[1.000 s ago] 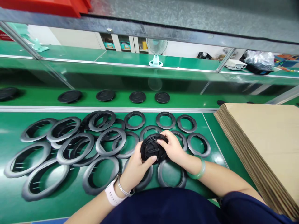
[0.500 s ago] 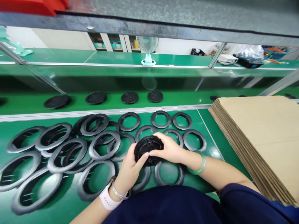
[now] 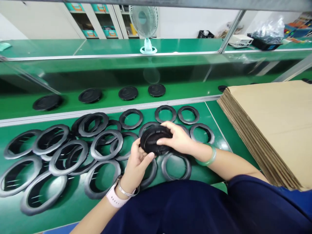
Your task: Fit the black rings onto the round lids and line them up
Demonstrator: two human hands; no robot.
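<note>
Both the left hand (image 3: 136, 162) and right hand (image 3: 179, 141) grasp the black disc (image 3: 153, 140) by its rim, seemingly above rings (image 3: 104, 145).

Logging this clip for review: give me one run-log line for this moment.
left hand: holds black round part | right hand: grips same part | below: grey rings on green bench

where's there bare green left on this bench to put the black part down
Bare belt lies between the last black disc and the cardboard stack. A narrow green strip runs between the rightmost ring and that stack. Left of the left hand and right hand, which hold the black part, overlapping rings crowd the bench.
</note>
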